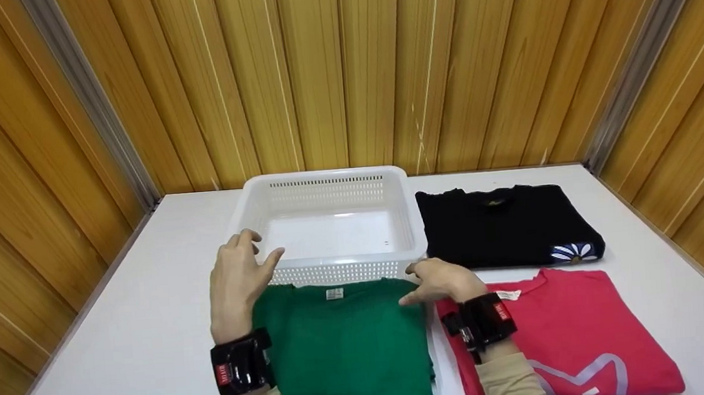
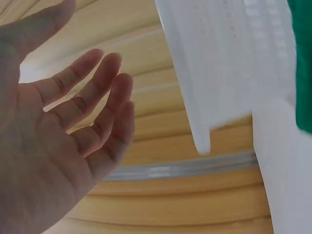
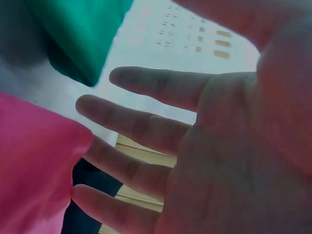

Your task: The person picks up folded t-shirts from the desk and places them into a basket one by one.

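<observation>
A folded green T-shirt lies at the front, with a white label at its neckline. Behind it stands a white plastic basket with slotted walls. My left hand is over the left edge of the shirt near the basket's front left corner, and nothing is in its fingers. In the left wrist view, that hand's relaxed fingers are apart from the basket. By the shirt's upper right corner is my right hand, fingers extended and holding nothing. Its fingers appear close to a folded pink T-shirt in the right wrist view.
A folded black T-shirt with a flower print lies right of the basket, behind the pink one. Everything stands on a white table. Wood-patterned walls enclose the back and sides.
</observation>
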A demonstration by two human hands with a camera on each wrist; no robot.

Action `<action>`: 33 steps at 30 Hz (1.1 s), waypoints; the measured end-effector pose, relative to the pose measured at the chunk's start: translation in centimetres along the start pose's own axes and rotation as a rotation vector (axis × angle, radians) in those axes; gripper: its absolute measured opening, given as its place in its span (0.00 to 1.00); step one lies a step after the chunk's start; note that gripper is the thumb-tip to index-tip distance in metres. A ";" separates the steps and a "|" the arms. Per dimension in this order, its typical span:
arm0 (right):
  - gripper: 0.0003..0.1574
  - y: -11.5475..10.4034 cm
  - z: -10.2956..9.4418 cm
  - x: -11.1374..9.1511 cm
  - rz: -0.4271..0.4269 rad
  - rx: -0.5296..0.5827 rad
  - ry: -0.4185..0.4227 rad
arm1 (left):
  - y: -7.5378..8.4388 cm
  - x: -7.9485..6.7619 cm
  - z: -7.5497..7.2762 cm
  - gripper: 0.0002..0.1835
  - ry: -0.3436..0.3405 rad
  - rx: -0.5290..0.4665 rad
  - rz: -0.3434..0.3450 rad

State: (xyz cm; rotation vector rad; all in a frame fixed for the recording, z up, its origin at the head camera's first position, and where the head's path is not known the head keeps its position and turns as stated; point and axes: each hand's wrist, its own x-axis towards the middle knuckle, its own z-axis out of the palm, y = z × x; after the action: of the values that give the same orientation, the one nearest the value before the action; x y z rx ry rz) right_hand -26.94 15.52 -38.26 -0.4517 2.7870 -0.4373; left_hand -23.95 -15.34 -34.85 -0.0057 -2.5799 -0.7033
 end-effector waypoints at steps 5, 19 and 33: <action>0.42 -0.1 0.4 0.4 0.026 0.008 -0.013 | -2.9 -0.5 -1.4 0.25 -0.038 0.030 -0.032; 0.41 -1.3 1.6 1.0 0.035 -0.031 -0.008 | -9.4 -0.8 0.6 0.34 -0.361 0.005 -0.121; 0.29 -1.3 2.2 1.4 0.041 0.018 0.063 | -9.3 -0.1 2.9 0.29 -0.589 -0.031 -0.118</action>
State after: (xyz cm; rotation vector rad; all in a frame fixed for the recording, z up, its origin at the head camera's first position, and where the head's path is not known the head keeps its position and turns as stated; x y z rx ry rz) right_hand -27.15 13.29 -40.18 -0.3817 2.8447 -0.4748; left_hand -26.32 -22.03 -41.60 -0.0828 -3.1484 -0.8910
